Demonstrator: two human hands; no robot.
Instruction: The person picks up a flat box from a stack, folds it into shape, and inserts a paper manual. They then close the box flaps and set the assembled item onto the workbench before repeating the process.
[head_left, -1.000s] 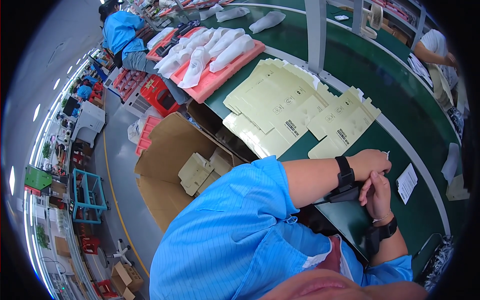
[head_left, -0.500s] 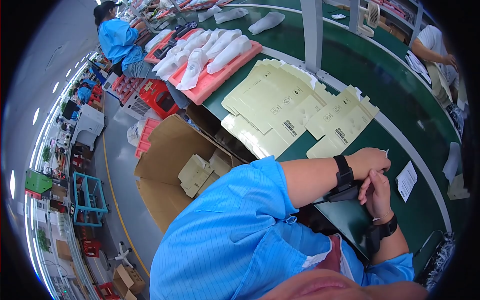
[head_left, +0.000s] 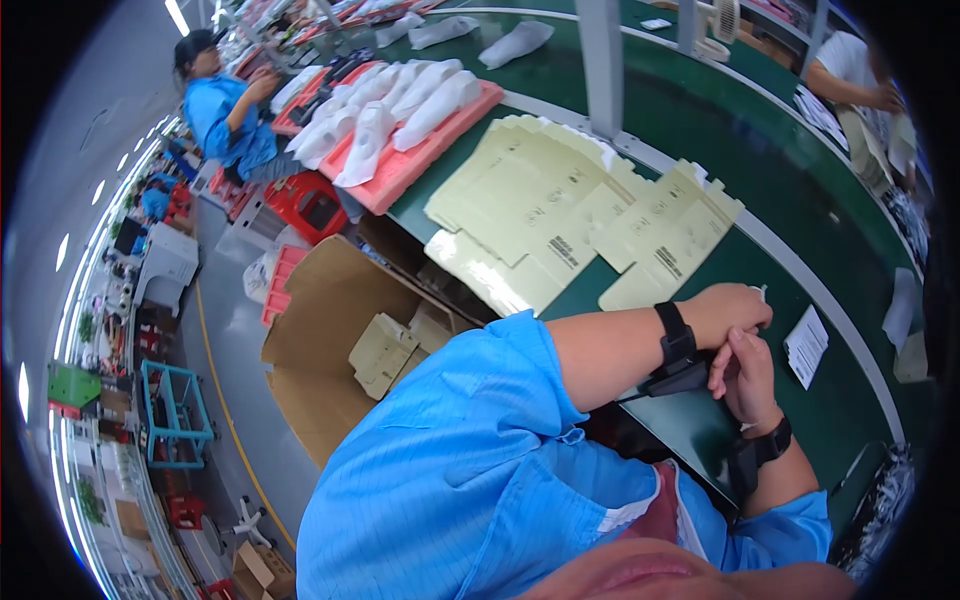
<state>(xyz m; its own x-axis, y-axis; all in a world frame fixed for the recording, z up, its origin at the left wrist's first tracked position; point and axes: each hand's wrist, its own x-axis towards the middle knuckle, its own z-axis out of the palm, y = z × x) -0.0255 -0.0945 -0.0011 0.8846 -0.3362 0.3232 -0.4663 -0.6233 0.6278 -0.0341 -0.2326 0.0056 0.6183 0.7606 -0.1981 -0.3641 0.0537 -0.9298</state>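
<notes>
"Our view has shifted slightly, and the co-worker in blue (head_left: 225,125), upper left, has changed posture. Our hands?"

"Pressed together over the green tabletop (head_left: 735,262): left hand (head_left: 730,312) curled, right hand (head_left: 747,375) touching it, fingers bent. We can't tell whether either holds anything."

"What's near us?"

"Pale yellow flattened cartons (head_left: 570,215) lie leftward, a white printed sheet (head_left: 806,347) just rightward."

the co-worker in blue (head_left: 222,118) now has a forearm (head_left: 243,106) bent upward
</notes>
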